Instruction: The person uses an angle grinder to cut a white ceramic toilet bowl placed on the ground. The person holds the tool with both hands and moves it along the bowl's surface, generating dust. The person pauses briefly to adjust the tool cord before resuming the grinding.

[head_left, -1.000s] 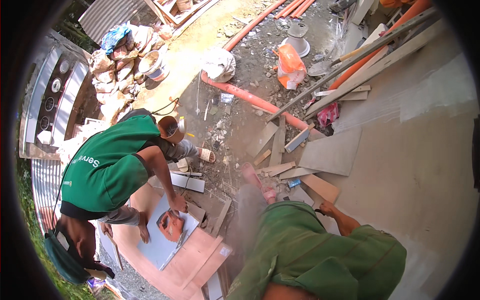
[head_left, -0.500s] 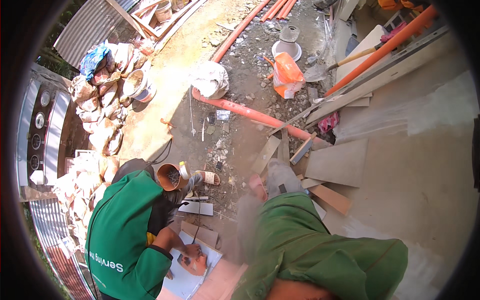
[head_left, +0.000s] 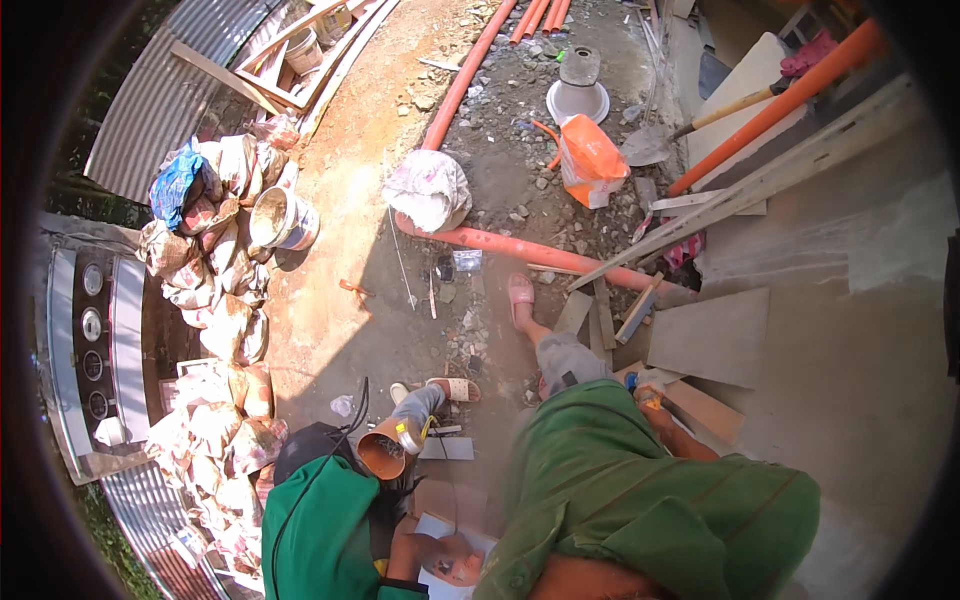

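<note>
My olive-green sleeve and torso fill the lower middle and right of the view. Beyond them my right hand (head_left: 648, 398) is partly visible near loose board offcuts (head_left: 700, 410), closed on a small blue and yellowish thing I cannot make out. My left hand is out of sight. My pink-slippered foot (head_left: 521, 298) stands on the rubble ground near an orange pipe (head_left: 530, 252). At lower left a co-worker in a green jacket (head_left: 320, 530) bends over a pale panel with an orange power tool (head_left: 455, 565), beside a brown container (head_left: 382, 452).
Stacked sacks (head_left: 230, 320) and a bucket (head_left: 280, 220) line the left, near a meter panel (head_left: 92, 340). Leaning planks (head_left: 760, 190) and pipes stand at right by a concrete surface (head_left: 840, 380). An orange bag (head_left: 590, 160) and white sack (head_left: 428, 188) lie ahead.
My view has swung, so the co-worker sits lower in it. My foot has stepped forward toward the pipe. My right hand, hidden half a second ago, shows again.
</note>
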Demonstrator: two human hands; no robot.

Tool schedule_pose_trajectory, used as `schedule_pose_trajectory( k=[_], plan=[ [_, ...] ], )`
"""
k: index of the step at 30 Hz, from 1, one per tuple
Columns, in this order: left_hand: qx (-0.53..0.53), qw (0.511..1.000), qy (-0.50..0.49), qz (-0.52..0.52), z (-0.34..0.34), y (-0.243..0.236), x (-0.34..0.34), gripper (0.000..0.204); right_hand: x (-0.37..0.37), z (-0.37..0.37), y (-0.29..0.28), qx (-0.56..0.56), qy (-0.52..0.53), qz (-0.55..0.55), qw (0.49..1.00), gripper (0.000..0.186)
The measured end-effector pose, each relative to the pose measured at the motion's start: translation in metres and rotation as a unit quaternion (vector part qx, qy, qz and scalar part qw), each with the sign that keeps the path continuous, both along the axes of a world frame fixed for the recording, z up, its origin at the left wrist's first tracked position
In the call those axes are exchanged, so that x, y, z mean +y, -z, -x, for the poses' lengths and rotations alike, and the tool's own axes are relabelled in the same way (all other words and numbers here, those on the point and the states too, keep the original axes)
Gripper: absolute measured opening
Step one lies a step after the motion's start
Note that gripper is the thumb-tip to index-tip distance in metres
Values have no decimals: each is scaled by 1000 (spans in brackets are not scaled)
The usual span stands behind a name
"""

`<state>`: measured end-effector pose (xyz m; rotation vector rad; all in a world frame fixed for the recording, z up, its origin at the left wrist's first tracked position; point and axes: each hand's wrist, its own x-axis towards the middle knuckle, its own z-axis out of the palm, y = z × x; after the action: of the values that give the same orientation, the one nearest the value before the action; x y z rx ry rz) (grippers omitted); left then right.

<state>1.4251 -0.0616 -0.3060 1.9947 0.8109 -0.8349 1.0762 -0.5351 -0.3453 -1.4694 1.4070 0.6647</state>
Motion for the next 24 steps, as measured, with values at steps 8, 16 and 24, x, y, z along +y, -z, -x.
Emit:
schedule_pose_trajectory(
  k=[8, 16, 24],
  plan=[
    [55, 985, 162, -4, -114, 23, -129, 34, -69, -120, 1, -25, 113, 6, 993, 48],
    [-8, 974, 222, 43, -281, 24, -261, 33, -123, -229, -17, -62, 214, 25, 975, 51],
    [28, 909, 413, 58, -478, 40, -441, 38, -159, -339, -40, -103, 370, 75, 920, 54]
  ],
)
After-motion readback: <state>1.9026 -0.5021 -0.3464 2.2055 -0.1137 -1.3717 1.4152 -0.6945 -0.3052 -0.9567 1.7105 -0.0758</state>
